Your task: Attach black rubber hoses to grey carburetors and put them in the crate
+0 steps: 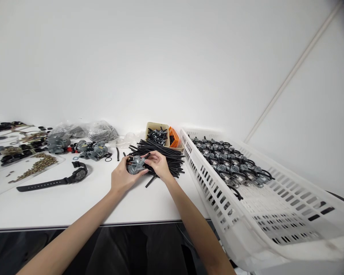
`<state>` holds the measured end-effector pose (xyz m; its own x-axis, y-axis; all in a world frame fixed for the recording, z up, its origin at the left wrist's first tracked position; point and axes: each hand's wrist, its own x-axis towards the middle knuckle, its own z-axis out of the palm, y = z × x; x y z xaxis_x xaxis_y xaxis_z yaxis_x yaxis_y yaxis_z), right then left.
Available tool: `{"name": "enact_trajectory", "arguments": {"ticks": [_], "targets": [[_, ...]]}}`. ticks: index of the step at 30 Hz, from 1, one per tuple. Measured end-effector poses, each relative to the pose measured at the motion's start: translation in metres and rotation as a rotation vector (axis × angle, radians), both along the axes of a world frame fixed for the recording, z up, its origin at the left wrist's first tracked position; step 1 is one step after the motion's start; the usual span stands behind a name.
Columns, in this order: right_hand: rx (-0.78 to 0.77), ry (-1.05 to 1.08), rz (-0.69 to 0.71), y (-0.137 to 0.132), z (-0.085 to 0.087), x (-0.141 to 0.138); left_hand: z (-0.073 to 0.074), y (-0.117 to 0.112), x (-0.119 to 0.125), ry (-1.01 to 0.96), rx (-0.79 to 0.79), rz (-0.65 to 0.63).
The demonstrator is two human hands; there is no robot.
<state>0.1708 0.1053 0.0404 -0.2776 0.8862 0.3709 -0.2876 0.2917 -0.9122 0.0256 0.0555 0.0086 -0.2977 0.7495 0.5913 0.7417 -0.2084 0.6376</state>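
My left hand point(122, 173) is wrapped round a grey metal carburetor point(135, 165), holding it above the white table. Fingers of my right hand point(157, 163) are closed in a pinch on a small black rubber piece point(147, 156) at the carburetor's right side. Whether that piece is seated on the carburetor or only touching it, I cannot tell. Just behind both hands lies a pile of thin black hoses point(160, 152), partly hidden by my right hand. One loose hose point(150, 181) sticks out toward me under the hands.
At right, a white slotted crate point(218, 194) holds rows of carburetors point(235, 168) with black hoses. A beige bin point(149, 126) and an orange basket point(174, 136) stand behind the pile. Leftward are more carburetors point(91, 149), a black watch point(79, 174) and small brass parts point(41, 164).
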Motion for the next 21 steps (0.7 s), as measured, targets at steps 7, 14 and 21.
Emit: {"name": "enact_trajectory", "arguments": {"ticks": [7, 14, 21], "targets": [[-0.022, 0.016, -0.039, 0.0013, -0.0028, -0.0024, -0.0012, -0.0001, 0.0007, 0.031, 0.024, 0.020], [-0.022, -0.038, -0.001, -0.0036, -0.0019, -0.0025, -0.0015, -0.0008, 0.0007, 0.069, 0.045, 0.030], [0.019, -0.033, -0.042, -0.0024, -0.0049, -0.0050, -0.0008, -0.0011, 0.0013, 0.080, 0.049, 0.009]]}}
